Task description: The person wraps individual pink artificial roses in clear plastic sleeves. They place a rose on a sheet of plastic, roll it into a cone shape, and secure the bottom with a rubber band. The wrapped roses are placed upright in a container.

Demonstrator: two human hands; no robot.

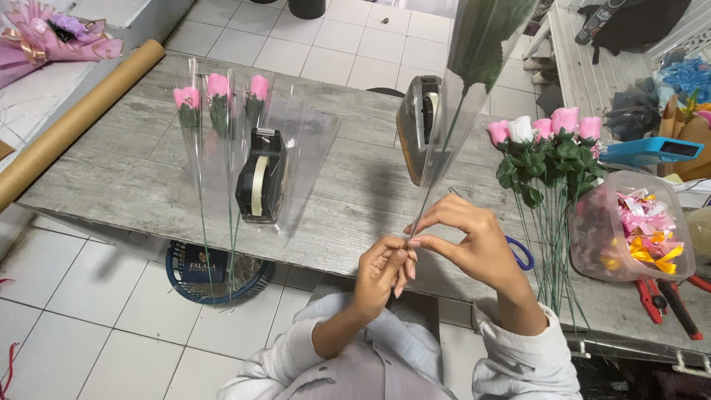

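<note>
Your sleeved flower [474, 52] stands upright above the counter [355, 200], its stem pinched at the base by both your left hand [381, 272] and right hand [466, 241]. The loose flower bunch [548, 148] lies at 3 o'clock, the tape dispenser [261, 176] at 9 o'clock.

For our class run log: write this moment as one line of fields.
left hand: pinches sleeve tip | right hand: pinches stem | sleeved flower: upright | tape dispenser: on table
</note>
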